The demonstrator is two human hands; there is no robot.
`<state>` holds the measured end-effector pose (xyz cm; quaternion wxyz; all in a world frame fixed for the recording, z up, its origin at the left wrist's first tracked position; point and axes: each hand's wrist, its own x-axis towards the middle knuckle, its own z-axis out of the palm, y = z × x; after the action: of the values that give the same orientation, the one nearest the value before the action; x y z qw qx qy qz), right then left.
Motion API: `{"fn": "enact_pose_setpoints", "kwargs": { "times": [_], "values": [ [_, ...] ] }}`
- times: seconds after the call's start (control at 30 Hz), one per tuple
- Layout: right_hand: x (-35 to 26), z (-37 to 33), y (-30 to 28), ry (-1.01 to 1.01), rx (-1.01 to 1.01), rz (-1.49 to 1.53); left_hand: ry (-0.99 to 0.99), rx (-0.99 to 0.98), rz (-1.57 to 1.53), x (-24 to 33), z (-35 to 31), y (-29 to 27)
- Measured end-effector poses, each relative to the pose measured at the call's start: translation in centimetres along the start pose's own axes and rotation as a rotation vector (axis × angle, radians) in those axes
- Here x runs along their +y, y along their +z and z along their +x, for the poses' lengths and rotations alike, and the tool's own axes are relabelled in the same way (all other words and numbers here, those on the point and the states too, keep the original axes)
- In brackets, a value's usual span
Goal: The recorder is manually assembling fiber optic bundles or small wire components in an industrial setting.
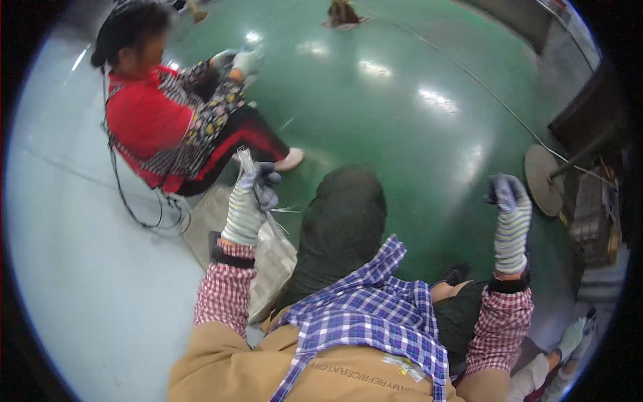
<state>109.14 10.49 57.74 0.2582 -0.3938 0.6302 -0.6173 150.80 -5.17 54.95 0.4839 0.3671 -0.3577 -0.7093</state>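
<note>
My left hand [254, 194], in a striped glove with grey-blue fingers, is closed round a bundle of thin, pale strips [245, 159]. Their ends stick out above the fist, and a few loose ones show beside and below it. Just under this hand stands a whitish woven sack [273, 264], partly hidden by my forearm. Out to the right, over the green floor, my right hand [509, 194] wears a matching glove. Its fingers are curled together, and whatever they may hold is too small to make out. My dark-trousered knee [345, 214] lies between the hands.
A seated co-worker [151, 120] in red is close on the left, gloved hands raised. On the right are a round metal base [544, 179] with a pole and a stack of crates [593, 214]. A cable crosses the floor [402, 100]. Another gloved hand [571, 337] shows at lower right.
</note>
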Motion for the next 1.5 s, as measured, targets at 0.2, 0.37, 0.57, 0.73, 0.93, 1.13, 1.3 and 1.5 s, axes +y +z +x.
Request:
{"fn": "enact_pose_setpoints", "kwargs": {
  "times": [0.2,0.37,0.57,0.73,0.93,1.13,1.3,1.5],
  "values": [
    [1.1,-3.6,2.2,-0.114,-0.311,-0.117,-0.161,-0.209,-0.183,-6.9,-1.6,13.6],
    [-0.3,-6.0,4.4,-0.605,-0.328,-0.735,-0.211,-0.244,-0.238,-10.4,-2.2,19.0],
    [1.6,-9.1,6.4,-0.259,-0.561,-0.618,-0.143,-0.216,-0.356,-10.6,-1.3,19.6],
    [1.7,-8.4,3.8,-0.136,-1.017,-0.67,-0.144,-0.21,-0.244,-11.2,-0.6,19.0],
    [1.0,-5.8,0.9,-0.061,-0.458,-0.759,-0.474,-0.332,-0.227,-11.9,-1.9,19.0],
    [1.5,-5.1,1.6,0.061,-0.274,-0.368,-0.641,-0.412,-0.173,-14.0,-3.7,18.1],
    [3.5,-5.4,2.2,0.206,-0.378,-0.138,-0.634,-0.499,-0.112,-14.7,-4.9,18.3],
    [2.7,-5.3,2.4,0.217,-0.395,-0.058,-0.581,-0.503,0.02,-14.9,-5.5,18.9]
  ]
}}
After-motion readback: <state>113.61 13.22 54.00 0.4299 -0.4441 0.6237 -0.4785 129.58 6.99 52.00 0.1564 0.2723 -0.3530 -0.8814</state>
